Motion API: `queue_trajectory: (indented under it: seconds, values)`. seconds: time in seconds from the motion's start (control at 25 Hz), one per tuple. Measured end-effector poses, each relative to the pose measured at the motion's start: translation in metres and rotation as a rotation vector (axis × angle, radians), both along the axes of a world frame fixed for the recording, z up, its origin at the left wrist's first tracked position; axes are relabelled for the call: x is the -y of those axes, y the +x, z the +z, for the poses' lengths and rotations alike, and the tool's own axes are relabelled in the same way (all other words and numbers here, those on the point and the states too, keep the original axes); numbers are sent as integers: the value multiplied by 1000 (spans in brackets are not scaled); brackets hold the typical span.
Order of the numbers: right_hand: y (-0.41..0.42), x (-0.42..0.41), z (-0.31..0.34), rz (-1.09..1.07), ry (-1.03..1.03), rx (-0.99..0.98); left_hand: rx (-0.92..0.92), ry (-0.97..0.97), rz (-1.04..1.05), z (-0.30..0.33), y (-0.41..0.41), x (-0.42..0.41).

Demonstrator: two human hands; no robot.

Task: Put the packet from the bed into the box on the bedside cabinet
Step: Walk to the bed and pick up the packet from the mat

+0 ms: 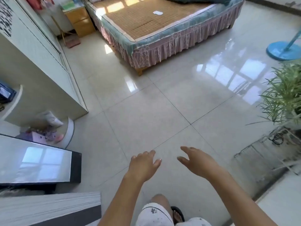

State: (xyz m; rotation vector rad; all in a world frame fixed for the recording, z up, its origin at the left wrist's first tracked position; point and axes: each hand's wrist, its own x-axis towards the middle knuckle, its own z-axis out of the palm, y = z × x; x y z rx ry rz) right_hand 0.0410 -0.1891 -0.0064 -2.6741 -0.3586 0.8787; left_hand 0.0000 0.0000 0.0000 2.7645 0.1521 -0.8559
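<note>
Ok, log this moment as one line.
stage: approach | left hand: empty | right hand: empty | small white packet: on woven bed mat | green box: on wooden bedside cabinet

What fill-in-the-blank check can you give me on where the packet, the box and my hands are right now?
1. The white packet lies on the ____ mat of the bed.
2. The green box sits on top of the bedside ____, left of the bed.
3. The left hand and right hand are both open and hold ____.
4. Between the hands and the bed lies bare tiled ____.

Missing words: woven; cabinet; nothing; floor
</note>
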Motion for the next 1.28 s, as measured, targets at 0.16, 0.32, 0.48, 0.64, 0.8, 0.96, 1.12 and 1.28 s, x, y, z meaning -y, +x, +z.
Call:
queue_trajectory:
  seconds: [0.16,0.32,0.48,0.64,0.8,0.96,1.12,1.28]
  values:
    - [40,-5,-5,9,20,-69,-112,-63,5,-3,41,-4]
    - [108,-19,-13,0,-2,-106,-146,-163,49,-4,114,-14]
    - [202,-40,-14,-4,0,-139,-125,-122,-12,-4,212,-33]
    - [309,-61,3,-23,-45,-148,-113,-88,-57,1,320,-54]
    - [399,-68,13,-53,-40,-118,-89,-95,-88,10,419,-60]
    - [483,-68,13,-46,-37,-129,-73,-79,-96,16,505,-59]
    - [582,-58,9,-52,12,-126,-65,-83,-72,12,596,-47]
    - [718,-30,14,-94,117,-123,7,-126,15,11,717,-23]
